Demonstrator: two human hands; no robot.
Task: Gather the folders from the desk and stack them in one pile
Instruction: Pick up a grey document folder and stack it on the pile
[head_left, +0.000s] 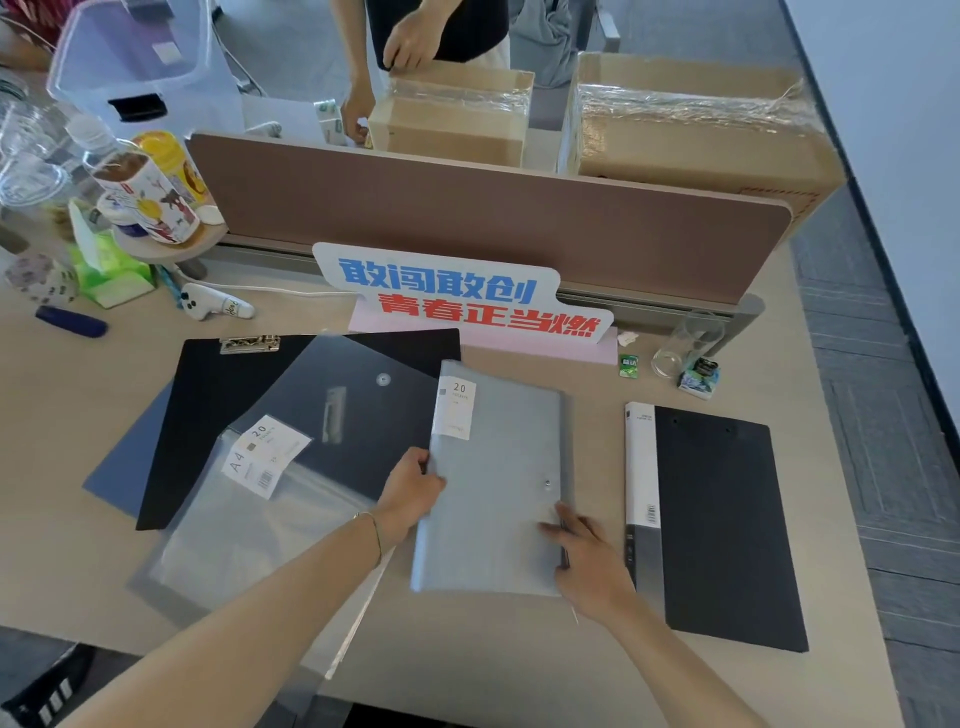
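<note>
A grey translucent folder (498, 467) with a "20" label lies in the middle of the desk. My left hand (410, 493) grips its left edge and my right hand (587, 561) holds its right edge near the lower corner. To the left, a loose pile holds a clear folder (244, 519), a dark smoky snap folder (358, 415), a black clipboard (208, 405) and a blue folder (122, 473) underneath. A black folder (722, 525) with a white spine lies apart on the right.
A printed sign (457, 296) leans on the brown divider (493, 208). Bottles, a tissue pack (109, 265) and clutter crowd the far left. A glass (685, 343) and small packets sit far right. Behind the divider another person handles cardboard boxes (452, 124).
</note>
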